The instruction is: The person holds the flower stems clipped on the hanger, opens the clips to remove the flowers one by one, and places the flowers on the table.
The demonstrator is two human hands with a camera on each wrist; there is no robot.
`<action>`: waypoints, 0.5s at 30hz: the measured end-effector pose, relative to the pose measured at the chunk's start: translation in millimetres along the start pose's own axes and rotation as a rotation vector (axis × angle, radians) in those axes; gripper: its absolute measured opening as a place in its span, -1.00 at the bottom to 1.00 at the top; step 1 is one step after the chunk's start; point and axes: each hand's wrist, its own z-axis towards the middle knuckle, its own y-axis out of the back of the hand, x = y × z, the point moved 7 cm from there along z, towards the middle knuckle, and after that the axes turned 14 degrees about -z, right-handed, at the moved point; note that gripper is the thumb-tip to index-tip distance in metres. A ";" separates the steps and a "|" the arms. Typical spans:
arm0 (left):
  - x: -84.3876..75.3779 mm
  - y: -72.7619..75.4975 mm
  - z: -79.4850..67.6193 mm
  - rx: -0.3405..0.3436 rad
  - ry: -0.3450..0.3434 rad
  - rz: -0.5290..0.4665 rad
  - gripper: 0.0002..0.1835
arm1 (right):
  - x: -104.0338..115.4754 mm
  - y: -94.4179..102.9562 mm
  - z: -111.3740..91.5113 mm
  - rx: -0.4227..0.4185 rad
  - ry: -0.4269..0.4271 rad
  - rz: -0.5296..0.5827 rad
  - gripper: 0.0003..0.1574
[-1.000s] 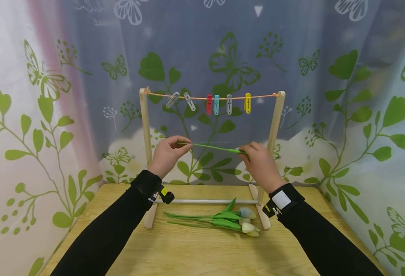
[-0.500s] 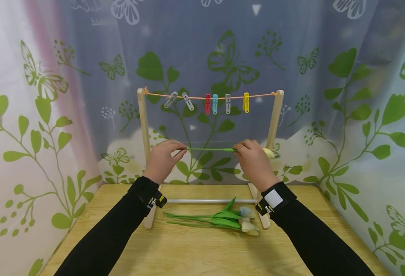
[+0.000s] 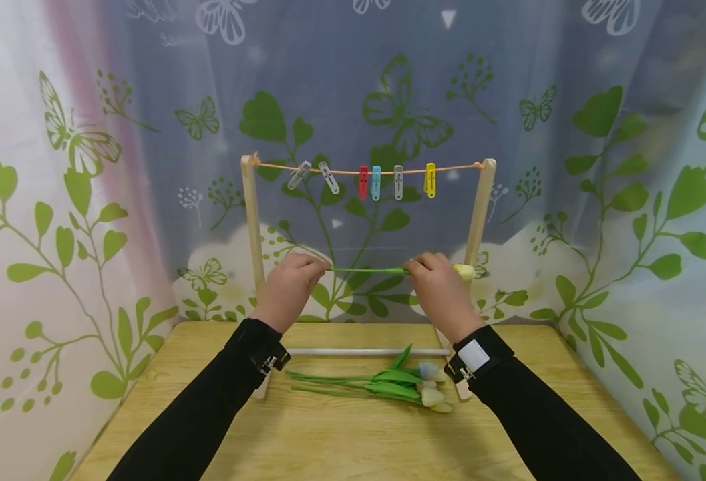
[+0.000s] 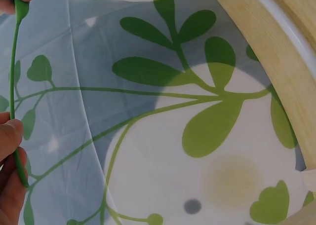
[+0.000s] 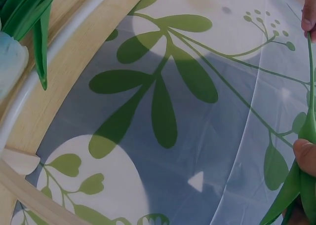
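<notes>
A single tulip (image 3: pixel 365 270) with a green stem and a pale yellow bloom is held level between both hands, below the clothesline. My left hand (image 3: pixel 292 284) pinches the stem's end between thumb and fingers, as the left wrist view also shows. My right hand (image 3: pixel 443 290) grips the tulip lower down from its bloom, around the leaves (image 5: pixel 289 193); the bloom pokes out to the right of that hand. Above, an orange string (image 3: pixel 340 172) carries several clothespins: grey, red (image 3: pixel 363 182), light blue (image 3: pixel 376 182) and yellow (image 3: pixel 429 180).
Wooden posts (image 3: pixel 483 207) hold the string, joined low down by a white rod (image 3: pixel 365 351). Several more tulips (image 3: pixel 389 386) lie on the wooden table (image 3: pixel 353 441), blooms to the right. A leaf-patterned curtain (image 3: pixel 196 80) surrounds the table.
Both hands have come down slightly with the tulip, and its stem has gone from slanting to level. The right hand has turned so that the bloom shows beyond it.
</notes>
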 end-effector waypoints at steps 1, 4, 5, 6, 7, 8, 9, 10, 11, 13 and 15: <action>-0.2 -0.4 -1.6 -0.001 0.004 -0.009 -0.79 | 0.5 -0.6 -1.3 0.000 -0.002 0.001 -0.77; -0.1 -2.2 -6.3 -0.003 0.011 -0.014 -0.79 | 2.1 -2.8 -5.1 0.011 -0.011 0.011 -0.76; 0.1 -3.0 -7.6 -0.004 0.013 -0.010 -0.79 | 2.4 -3.5 -6.5 0.013 -0.016 0.018 -0.76; -0.3 -3.5 -8.5 -0.004 0.015 -0.006 -0.79 | 2.5 -4.7 -7.7 0.019 -0.022 0.020 -0.76; -0.4 -4.3 -9.7 -0.004 0.015 -0.004 -0.79 | 2.4 -5.7 -9.1 0.021 -0.030 0.023 -0.77; -0.4 -5.2 -10.6 -0.005 0.015 -0.005 -0.79 | 2.3 -6.9 -10.3 0.023 -0.036 0.023 -0.77; -0.6 -6.1 -11.8 -0.005 0.013 0.001 -0.79 | 2.4 -7.5 -11.4 0.022 -0.041 0.023 -0.77; -0.6 -6.8 -12.7 -0.003 0.016 0.004 -0.78 | 2.4 -8.1 -12.3 0.019 -0.045 0.023 -0.76; -0.6 -7.5 -13.5 -0.003 0.018 0.006 -0.78 | 2.4 -8.4 -12.9 0.015 -0.050 0.026 -0.76; -1.4 -7.7 -15.1 -0.008 0.017 0.001 -0.79 | 2.4 -9.4 -13.9 0.009 -0.055 0.022 -0.77; -2.2 -7.5 -17.0 -0.016 0.010 0.004 -0.80 | 2.9 -9.5 -14.1 0.004 -0.058 0.020 -0.77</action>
